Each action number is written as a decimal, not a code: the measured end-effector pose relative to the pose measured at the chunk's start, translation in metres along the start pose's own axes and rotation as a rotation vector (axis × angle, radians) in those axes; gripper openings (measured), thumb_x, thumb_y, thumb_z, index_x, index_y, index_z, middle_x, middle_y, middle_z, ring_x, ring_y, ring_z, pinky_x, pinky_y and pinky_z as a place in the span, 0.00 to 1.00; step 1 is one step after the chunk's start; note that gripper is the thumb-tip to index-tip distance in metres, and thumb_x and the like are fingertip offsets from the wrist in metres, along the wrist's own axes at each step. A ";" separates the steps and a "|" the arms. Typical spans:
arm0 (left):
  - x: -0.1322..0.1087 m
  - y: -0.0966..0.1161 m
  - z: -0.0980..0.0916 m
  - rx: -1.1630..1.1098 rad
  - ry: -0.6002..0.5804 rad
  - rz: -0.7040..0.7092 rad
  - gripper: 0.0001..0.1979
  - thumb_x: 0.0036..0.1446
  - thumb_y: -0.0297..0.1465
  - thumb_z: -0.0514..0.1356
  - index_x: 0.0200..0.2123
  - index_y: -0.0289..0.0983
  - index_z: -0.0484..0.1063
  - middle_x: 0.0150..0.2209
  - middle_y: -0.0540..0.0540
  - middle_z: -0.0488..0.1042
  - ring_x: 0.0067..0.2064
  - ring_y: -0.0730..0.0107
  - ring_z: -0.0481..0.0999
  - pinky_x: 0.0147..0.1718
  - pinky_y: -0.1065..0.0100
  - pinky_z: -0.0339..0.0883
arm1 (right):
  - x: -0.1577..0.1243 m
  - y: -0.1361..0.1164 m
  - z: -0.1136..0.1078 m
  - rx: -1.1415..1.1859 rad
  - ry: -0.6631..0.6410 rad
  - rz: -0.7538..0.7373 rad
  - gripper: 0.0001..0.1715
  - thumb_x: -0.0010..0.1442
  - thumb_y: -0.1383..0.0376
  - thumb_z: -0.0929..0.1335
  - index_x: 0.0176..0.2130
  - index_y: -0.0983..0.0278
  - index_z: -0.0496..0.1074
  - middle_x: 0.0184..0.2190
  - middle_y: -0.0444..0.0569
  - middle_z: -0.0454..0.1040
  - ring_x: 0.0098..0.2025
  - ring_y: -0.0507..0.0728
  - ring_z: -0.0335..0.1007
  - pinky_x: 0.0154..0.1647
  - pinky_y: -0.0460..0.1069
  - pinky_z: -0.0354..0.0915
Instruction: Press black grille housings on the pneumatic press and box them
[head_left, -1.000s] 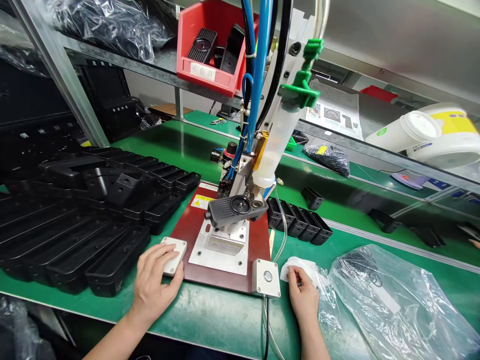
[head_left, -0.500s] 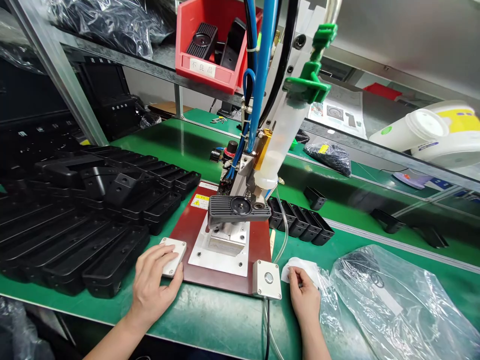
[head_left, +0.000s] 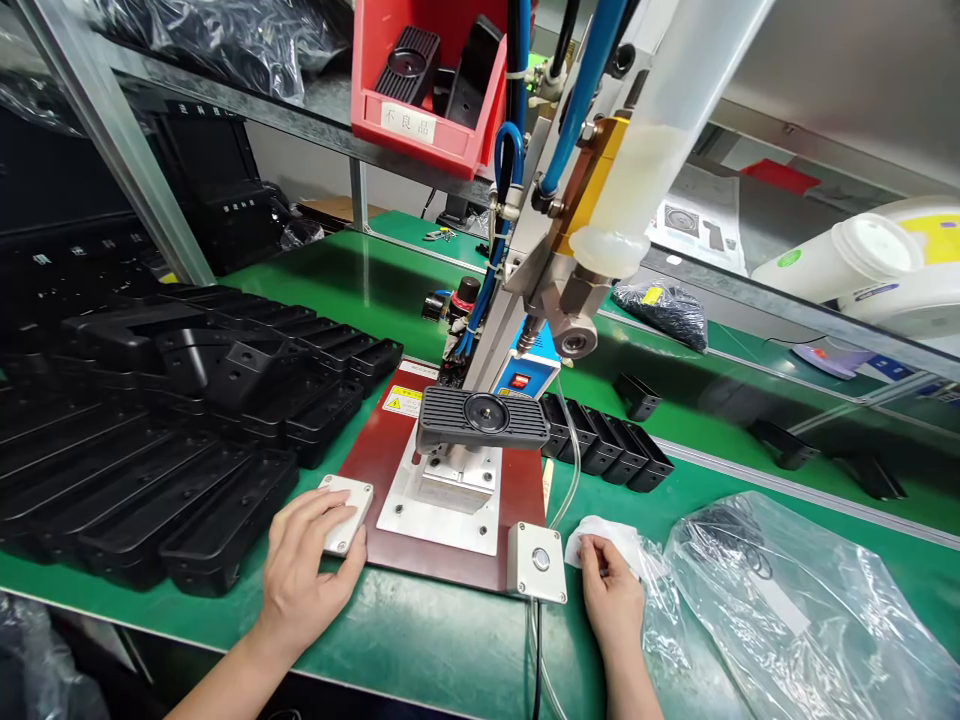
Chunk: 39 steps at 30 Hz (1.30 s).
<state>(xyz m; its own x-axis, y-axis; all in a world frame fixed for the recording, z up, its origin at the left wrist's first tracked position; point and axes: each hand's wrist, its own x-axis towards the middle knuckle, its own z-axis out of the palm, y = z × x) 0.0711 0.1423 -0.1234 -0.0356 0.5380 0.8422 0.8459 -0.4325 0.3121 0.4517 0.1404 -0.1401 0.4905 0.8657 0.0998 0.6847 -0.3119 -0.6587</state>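
My left hand point(head_left: 309, 560) rests with fingers spread over a white button box point(head_left: 354, 495) at the left of the machine's red-brown base. My right hand point(head_left: 611, 590) lies on a white wipe point(head_left: 609, 532), thumb and fingers drawn together; whatever is between them is hidden. Beside it stands a second button box point(head_left: 538, 562) with a silver button. A black ribbed part point(head_left: 484, 418) with a round recess sits on the metal fixture point(head_left: 442, 515). Above that part, apart from it, hangs the dispensing head point(head_left: 559, 310) with its cloudy syringe point(head_left: 637, 180).
Black housings point(head_left: 225, 520) crowd the left of the bench, with several smaller ones point(head_left: 604, 440) lined up right of the machine. A clear plastic bag point(head_left: 817, 590) holding dark rings lies at right. Overhead, a red bin point(head_left: 431, 135) stands on the shelf.
The dispensing head and syringe have risen from close to the black ribbed part, uncovering a blue box behind. Both my hands have stayed in place.
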 end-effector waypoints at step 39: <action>0.001 0.001 -0.001 -0.003 0.016 0.009 0.16 0.51 0.20 0.64 0.44 0.35 0.70 0.42 0.40 0.75 0.48 0.55 0.74 0.48 0.53 0.69 | 0.001 0.001 0.001 0.021 0.040 -0.073 0.32 0.55 0.41 0.61 0.35 0.63 0.76 0.23 0.48 0.74 0.25 0.58 0.69 0.27 0.50 0.63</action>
<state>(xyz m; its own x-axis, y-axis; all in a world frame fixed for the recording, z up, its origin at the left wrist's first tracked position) 0.0712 0.1420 -0.1221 -0.0370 0.5225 0.8519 0.8447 -0.4392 0.3060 0.4521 0.1414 -0.1417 0.4609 0.8695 0.1775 0.7082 -0.2399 -0.6641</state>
